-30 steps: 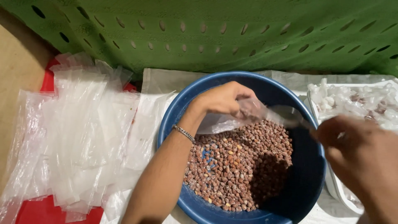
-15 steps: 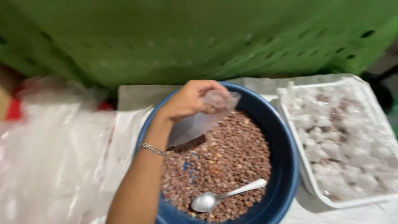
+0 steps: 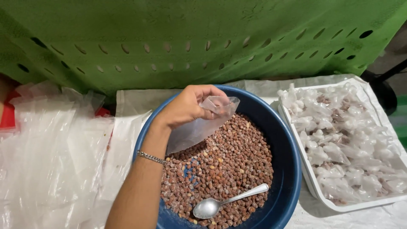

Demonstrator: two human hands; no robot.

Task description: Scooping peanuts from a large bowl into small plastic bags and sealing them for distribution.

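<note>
The small clear plastic bag (image 3: 199,125) is pinched at its open top by the left hand (image 3: 186,106). The bag's long side runs from the 2 o'clock end, where the mouth is, down to the 8 o'clock end. It looks see-through, a little cloudy and limp, and it hangs just over the nuts. The left hand's fingers are curled and pressed on the bag's rim. A thin silver bracelet (image 3: 151,157) sits on the wrist. The right hand is not seen.

Under the bag is a round blue bowl (image 3: 288,169) full of small brown sugar-coated nuts (image 3: 237,161). A shiny metal spoon (image 3: 227,202) lies on the nuts at 6 o'clock, its scoop end pointing to 8 o'clock.

At 3 o'clock of the bowl stands a white tray (image 3: 360,205) filled with many small clear packs (image 3: 343,140), tied shut, with brown nuts inside. At 9 o'clock lies a loose heap of flat empty clear bags (image 3: 51,157). At 12 o'clock stands a big green plastic crate (image 3: 190,34) with slot holes in its wall.
</note>
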